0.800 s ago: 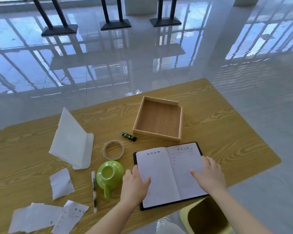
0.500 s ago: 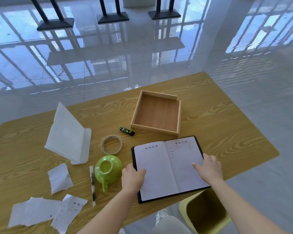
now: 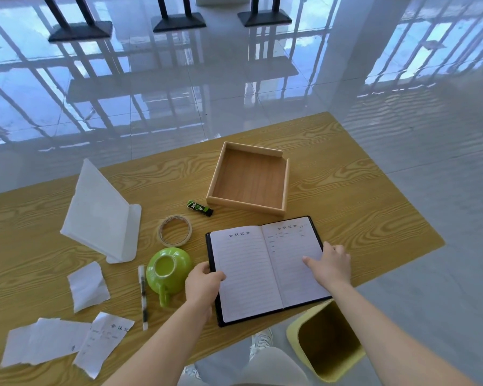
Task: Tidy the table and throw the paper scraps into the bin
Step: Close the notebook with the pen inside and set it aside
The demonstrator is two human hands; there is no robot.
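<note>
The left hand (image 3: 204, 282) pinches the left edge of the open notebook (image 3: 265, 271) in the lower middle of the frame, and the right hand (image 3: 331, 264) lies flat with spread fingers on its right page. The paper scraps (image 3: 62, 341) lie well apart from both hands, at the lower left of the table (image 3: 360, 196). The yellow bin (image 3: 326, 344) stands on the floor at the lower right, just below the right forearm.

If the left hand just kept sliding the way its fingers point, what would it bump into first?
The left hand grips the left edge of the open notebook, fingers pointing up-right, so it is already on the notebook. Farther along that line, probably the wooden tray.
</note>
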